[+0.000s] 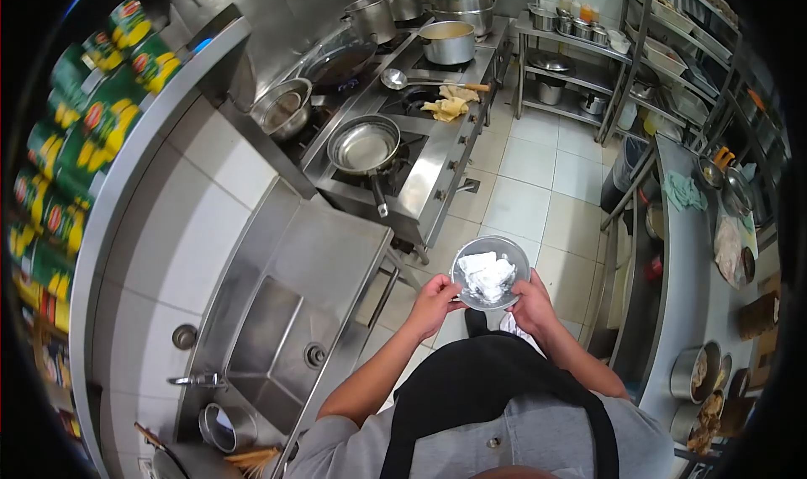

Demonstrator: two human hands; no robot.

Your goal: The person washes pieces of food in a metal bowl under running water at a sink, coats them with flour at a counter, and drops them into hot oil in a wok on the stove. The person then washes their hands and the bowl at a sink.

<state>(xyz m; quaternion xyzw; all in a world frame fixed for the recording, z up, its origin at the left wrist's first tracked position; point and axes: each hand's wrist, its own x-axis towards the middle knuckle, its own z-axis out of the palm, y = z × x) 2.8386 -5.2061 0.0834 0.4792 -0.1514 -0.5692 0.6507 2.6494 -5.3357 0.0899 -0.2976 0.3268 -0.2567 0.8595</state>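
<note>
In front of my apron I hold a round metal bowl [518, 259] between both hands, above the tiled floor. White powder [489, 277] lies heaped inside it; whether something is under the powder I cannot tell. My left hand [435, 305] grips the bowl's left rim, thumb on the edge and fingers beneath. On the opposite rim my right hand [533, 304] is closed in the same way. The frying pan [364, 144] on the stove is the nearest cookware ahead of the bowl.
Ahead left, the stove [424, 180] carries pots, a ladle [420, 82] and a yellow cloth [450, 104]. A steel sink [267, 332] is at my left, below a shelf of green cans [92, 130]. Along my right runs a metal counter [685, 227] with a green cloth [685, 191] and several pots.
</note>
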